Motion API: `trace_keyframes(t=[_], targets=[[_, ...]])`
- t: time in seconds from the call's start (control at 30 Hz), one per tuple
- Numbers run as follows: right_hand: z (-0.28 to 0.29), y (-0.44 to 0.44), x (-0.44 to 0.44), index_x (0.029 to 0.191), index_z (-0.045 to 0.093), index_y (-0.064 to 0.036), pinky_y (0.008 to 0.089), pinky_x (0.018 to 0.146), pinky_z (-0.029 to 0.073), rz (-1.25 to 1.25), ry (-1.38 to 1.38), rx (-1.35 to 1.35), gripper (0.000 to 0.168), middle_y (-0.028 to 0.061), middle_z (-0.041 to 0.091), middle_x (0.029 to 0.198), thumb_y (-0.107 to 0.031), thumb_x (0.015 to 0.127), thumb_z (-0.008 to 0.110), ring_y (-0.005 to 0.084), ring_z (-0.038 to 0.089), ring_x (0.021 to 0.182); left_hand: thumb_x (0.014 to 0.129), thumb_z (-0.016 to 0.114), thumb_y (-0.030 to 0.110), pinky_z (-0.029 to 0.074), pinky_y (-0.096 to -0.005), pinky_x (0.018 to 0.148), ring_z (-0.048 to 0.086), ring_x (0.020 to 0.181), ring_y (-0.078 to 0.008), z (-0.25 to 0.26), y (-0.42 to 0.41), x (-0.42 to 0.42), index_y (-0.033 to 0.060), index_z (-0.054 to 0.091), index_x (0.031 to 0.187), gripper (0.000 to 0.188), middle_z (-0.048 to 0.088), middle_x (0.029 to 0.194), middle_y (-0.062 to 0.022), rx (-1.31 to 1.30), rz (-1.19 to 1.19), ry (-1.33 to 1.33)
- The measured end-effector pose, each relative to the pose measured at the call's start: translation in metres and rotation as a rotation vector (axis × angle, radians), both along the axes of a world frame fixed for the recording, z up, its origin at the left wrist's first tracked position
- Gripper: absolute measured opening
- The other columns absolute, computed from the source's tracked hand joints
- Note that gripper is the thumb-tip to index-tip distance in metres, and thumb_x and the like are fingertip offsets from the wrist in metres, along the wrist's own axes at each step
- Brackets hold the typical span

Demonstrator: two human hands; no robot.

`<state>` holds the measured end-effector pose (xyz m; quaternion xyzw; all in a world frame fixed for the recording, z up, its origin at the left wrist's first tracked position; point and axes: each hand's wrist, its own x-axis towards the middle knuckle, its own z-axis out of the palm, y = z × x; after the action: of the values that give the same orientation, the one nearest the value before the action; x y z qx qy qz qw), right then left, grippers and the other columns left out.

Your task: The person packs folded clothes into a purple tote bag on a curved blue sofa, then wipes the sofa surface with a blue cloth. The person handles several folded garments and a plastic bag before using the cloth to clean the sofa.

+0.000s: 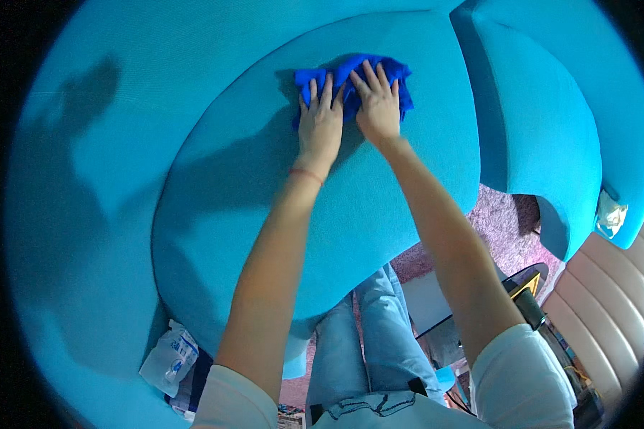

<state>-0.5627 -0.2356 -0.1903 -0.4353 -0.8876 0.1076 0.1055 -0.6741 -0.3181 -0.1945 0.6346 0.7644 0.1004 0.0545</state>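
Note:
A crumpled blue cloth [349, 68] lies near the back of a turquoise upholstered sofa seat [354, 193]. My left hand [320, 126] rests on the cloth's left part, fingers spread and pointing away from me, a thin red band round the wrist. On its right part lies my right hand [378, 110], also palm down with the fingers spread. Both hands press the cloth flat-handed against the seat; whether any fabric is pinched under the palms is hidden.
The turquoise backrest [112, 161] curves round the left and far sides. A plastic packet [170, 359] sits at the lower left, a whitish packet [612, 213] at the far right. Right of my legs are a low table [426, 300] and purple carpet [502, 225]. Pale padded panelling [595, 284] stands beyond.

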Motion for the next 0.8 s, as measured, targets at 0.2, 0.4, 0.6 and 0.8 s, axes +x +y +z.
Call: trace_keyframes(t=[0.2,0.4,0.6,0.8], targets=[[0.019,-0.133,0.054,0.144,0.05,-0.013,0.0598,0.116,0.023,0.24,-0.009,-0.263,0.059,0.0117,0.034,0.158,-0.009,0.085,0.053,0.0351,0.03,0.146,0.094,0.055,0.007,0.03,-0.0618,0.113,0.025,0.145,-0.046,0.017,-0.159,0.059,-0.006,0.053,0.131,0.039,0.03,0.155,-0.0254,-0.083,0.091,-0.146],[0.022,-0.117,0.046,0.147,0.046,-0.018,0.0556,0.12,0.022,0.478,-0.099,-0.337,0.062,0.0059,0.029,0.161,-0.009,0.087,0.062,0.0284,0.024,0.15,0.099,0.052,0.014,0.029,-0.0652,0.112,0.021,0.146,-0.0479,0.016,-0.176,0.055,-0.0018,0.041,0.144,0.049,0.023,0.157,-0.0279,-0.241,0.14,-0.119],[-0.005,0.014,-0.088,0.147,0.047,-0.017,0.0534,0.121,0.02,0.322,-0.13,-0.009,0.061,0.0063,0.034,0.158,-0.016,0.087,0.06,0.0276,0.027,0.148,0.098,0.054,0.015,0.031,-0.0657,0.112,0.032,0.141,-0.0495,-0.02,-0.02,-0.084,0.0033,0.051,0.139,0.043,0.038,0.151,-0.0246,0.048,0.121,0.146],[-0.003,-0.02,-0.123,0.149,0.044,-0.018,0.0533,0.122,0.016,0.3,-0.176,-0.099,0.062,0.0073,0.032,0.159,-0.015,0.089,0.058,0.0283,0.025,0.149,0.099,0.051,0.016,0.034,-0.0675,0.11,0.026,0.143,-0.0498,-0.019,-0.055,-0.108,0.0163,0.048,0.146,0.047,0.029,0.158,-0.0166,-0.018,0.225,0.063]])
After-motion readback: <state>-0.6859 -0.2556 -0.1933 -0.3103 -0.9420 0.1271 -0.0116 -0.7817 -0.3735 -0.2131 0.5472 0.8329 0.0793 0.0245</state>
